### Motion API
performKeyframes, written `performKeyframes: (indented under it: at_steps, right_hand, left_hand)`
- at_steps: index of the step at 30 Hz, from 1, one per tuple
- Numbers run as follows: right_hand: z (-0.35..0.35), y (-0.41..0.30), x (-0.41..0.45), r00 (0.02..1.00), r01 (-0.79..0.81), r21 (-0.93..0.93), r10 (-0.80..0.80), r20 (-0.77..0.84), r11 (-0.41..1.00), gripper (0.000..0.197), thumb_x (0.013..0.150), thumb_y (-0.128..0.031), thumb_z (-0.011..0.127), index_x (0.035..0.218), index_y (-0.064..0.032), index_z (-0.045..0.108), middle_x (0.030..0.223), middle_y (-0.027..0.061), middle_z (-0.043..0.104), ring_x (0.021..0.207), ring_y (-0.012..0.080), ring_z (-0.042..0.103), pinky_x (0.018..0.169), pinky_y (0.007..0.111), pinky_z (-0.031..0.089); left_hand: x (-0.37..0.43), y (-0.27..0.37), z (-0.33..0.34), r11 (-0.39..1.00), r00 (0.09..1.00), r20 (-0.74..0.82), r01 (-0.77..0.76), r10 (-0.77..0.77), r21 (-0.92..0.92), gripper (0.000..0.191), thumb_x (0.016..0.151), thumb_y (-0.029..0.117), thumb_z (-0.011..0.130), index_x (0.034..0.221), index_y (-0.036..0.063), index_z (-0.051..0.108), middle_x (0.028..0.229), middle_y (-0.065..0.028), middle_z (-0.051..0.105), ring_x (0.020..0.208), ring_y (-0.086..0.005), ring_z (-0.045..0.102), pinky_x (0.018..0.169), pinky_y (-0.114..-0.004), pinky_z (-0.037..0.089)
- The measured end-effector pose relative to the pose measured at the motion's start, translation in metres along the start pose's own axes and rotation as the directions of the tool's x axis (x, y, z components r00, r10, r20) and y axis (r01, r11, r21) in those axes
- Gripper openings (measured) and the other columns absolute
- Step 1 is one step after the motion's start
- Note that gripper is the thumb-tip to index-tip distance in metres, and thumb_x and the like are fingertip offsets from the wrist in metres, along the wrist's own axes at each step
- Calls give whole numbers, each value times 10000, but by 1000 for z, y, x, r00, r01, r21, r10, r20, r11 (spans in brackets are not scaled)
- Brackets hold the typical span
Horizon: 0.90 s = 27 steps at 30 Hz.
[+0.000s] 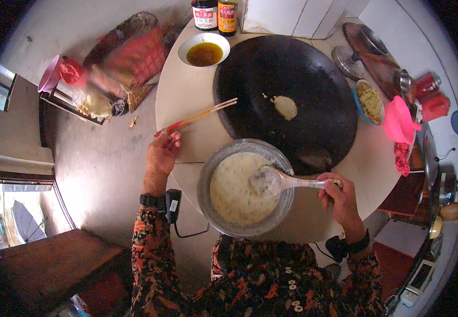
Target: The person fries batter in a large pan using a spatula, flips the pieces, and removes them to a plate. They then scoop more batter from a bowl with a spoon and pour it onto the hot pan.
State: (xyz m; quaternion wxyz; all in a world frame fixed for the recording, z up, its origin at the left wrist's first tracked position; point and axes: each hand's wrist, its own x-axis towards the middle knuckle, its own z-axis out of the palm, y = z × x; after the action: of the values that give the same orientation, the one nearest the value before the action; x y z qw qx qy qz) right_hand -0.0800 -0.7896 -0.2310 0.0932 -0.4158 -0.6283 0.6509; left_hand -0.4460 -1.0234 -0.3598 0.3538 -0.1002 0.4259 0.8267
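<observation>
My right hand (pixel 338 194) grips the patterned handle of a ladle (pixel 266 181). The ladle's bowl is over the pale batter (pixel 233 194) flecked with green, inside a metal basin (pixel 207 210). On the left, my left hand (pixel 162 152) holds a pair of chopsticks (pixel 197 117) by their red ends. Their light tips reach over the rim of a large black wok (pixel 252 75), set into the tiled stove top (pixel 189 95). A small pale patch of batter (pixel 285 107) lies near the wok's middle.
A white bowl of brownish-yellow oil (pixel 204 54) stands behind left, below two sauce bottles (pixel 216 18). Right of the wok are a metal lid (pixel 347 62), a blue-rimmed bowl of yellowish food (pixel 369 102) and a pink plastic container (pixel 400 121). A woven red basket (pixel 137 55) sits back left.
</observation>
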Motion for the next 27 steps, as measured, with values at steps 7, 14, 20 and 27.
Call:
performKeyframes:
  at_steps: [7, 14, 20, 27]
  right_hand:
    - [3, -10, -11, 990, 128, -69, -123, 71, 989, 187, 853, -151, 506, 966, -37, 603, 660, 19, 546, 530, 72, 493, 471, 219, 409]
    - [12, -18, -19, 775, 631, -369, -559, 294, 682, 174, 801, -76, 556, 968, -75, 607, 717, 61, 575, 570, 157, 546, 531, 274, 446]
    - [40, -15, -4, 527, 838, -433, -697, 487, 332, 252, 746, -9, 578, 984, -90, 596, 785, 92, 547, 687, 265, 564, 585, 361, 468]
    - [53, 12, 5, 224, 970, -225, -705, 673, 94, 312, 685, -7, 571, 989, -72, 595, 774, 84, 533, 676, 255, 563, 579, 351, 476]
  left_hand:
    - [-85, 1, 3, 902, 1000, -31, 11, 3, 431, 326, 911, 271, 462, 1079, 1, 531, 862, -87, 602, 732, -179, 583, 600, -261, 466]
    - [-190, -48, 14, 749, 998, -3, 55, -70, 660, 378, 897, 330, 489, 1041, -16, 541, 866, -79, 610, 719, -156, 587, 606, -276, 478]
    - [-225, -86, 27, 777, 993, 28, 71, -114, 625, 338, 911, 261, 465, 1048, -42, 527, 894, -91, 611, 718, -154, 588, 622, -282, 493]
    - [-225, -105, 29, 820, 999, -18, 33, -27, 572, 287, 899, 192, 464, 997, -69, 532, 877, -114, 614, 684, -154, 594, 605, -275, 511]
